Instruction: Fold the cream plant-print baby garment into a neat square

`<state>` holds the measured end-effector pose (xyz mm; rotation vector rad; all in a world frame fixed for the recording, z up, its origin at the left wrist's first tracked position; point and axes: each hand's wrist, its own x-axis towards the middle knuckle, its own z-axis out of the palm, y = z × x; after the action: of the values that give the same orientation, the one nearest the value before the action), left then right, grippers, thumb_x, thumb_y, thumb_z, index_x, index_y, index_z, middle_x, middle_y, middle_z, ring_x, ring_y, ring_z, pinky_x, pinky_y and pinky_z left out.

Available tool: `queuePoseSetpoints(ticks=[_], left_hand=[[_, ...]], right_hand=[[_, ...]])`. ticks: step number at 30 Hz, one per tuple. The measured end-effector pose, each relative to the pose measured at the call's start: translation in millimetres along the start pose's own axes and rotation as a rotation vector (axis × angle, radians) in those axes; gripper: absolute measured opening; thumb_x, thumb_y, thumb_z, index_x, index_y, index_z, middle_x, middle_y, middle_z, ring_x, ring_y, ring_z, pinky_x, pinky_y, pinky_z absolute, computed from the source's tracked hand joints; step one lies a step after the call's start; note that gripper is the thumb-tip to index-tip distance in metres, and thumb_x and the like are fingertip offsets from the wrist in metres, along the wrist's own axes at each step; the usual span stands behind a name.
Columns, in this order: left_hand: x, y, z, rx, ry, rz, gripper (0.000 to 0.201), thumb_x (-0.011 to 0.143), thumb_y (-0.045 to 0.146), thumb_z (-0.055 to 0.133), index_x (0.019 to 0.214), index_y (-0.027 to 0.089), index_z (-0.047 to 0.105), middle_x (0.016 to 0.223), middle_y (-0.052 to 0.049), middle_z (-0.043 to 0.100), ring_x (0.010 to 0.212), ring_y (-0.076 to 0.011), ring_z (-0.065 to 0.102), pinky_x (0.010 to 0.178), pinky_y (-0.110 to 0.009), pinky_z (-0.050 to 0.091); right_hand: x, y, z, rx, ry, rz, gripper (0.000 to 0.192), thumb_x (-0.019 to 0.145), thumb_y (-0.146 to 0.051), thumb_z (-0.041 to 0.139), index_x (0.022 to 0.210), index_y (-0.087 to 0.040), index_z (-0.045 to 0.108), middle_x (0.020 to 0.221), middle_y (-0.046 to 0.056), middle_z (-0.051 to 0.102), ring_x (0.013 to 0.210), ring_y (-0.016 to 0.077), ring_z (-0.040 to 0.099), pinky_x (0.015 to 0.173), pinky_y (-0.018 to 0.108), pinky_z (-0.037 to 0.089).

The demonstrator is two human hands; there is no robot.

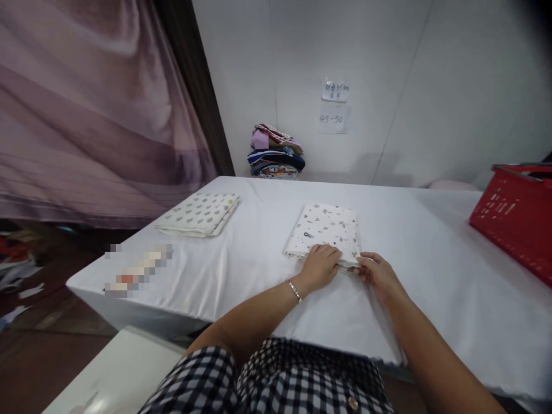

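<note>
I'm pressing both hands, left hand (319, 265) flat and right hand (376, 272) pinching, on the folded cloth's (326, 231) near edge. It's looking soft, light, floppy; I'm judging the folded edge the best grip.

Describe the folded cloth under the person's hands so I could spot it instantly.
On the white-covered table, look near its front edge. The folded white cloth with small dark prints lies flat there, under both hands; the other folded cloth, further left, bears grey spots.

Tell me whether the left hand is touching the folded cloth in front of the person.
Touching. The head view shows the left hand lying flat on the near edge of the folded cloth, fingers overlapping the fabric with no gap.
</note>
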<state>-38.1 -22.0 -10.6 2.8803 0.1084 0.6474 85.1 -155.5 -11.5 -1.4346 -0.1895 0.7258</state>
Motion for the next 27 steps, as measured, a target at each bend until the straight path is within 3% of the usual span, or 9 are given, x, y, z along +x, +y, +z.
queuePoseSetpoints(ticks=[4,11,24,27], left_hand=[[-21,-30,-13.2,0.009,0.048,-0.049,0.036,0.082,0.021,0.053,0.117,0.020,0.049,0.120,-0.006,0.055,0.114,-0.0208,0.045,0.095,-0.038,0.036],[-59,-78,-27.0,0.029,0.156,-0.288,0.037,0.078,0.018,0.055,0.115,0.022,0.054,0.124,-0.006,0.054,0.116,-0.0217,0.046,0.098,-0.040,0.038],[-48,-70,-17.3,-0.088,0.214,-0.483,0.036,0.076,0.023,0.059,0.112,0.022,0.057,0.125,-0.005,0.052,0.115,-0.0202,0.048,0.099,-0.036,0.041],[-44,-70,-16.3,-0.119,0.251,-0.535,0.031,0.080,0.031,0.056,0.109,0.021,0.056,0.121,-0.005,0.054,0.110,-0.0186,0.051,0.096,-0.033,0.043]], right_hand=[[2,-5,1,-0.019,-0.002,0.004,0.033,0.065,-0.022,0.071,0.092,-0.018,0.053,0.068,0.004,0.065,0.055,0.0141,0.062,0.036,0.015,0.037],[4,-7,4,0.003,-0.037,-0.020,0.037,0.061,-0.025,0.075,0.092,-0.019,0.054,0.076,0.006,0.066,0.067,0.0209,0.067,0.037,0.017,0.038],[5,-28,17,0.120,-0.084,-0.076,0.037,0.058,-0.024,0.076,0.086,-0.019,0.053,0.078,0.003,0.065,0.066,0.0181,0.066,0.038,0.017,0.041],[3,-32,21,0.140,-0.087,-0.078,0.033,0.059,-0.022,0.074,0.084,-0.019,0.053,0.077,0.002,0.065,0.065,0.0170,0.066,0.039,0.017,0.042]])
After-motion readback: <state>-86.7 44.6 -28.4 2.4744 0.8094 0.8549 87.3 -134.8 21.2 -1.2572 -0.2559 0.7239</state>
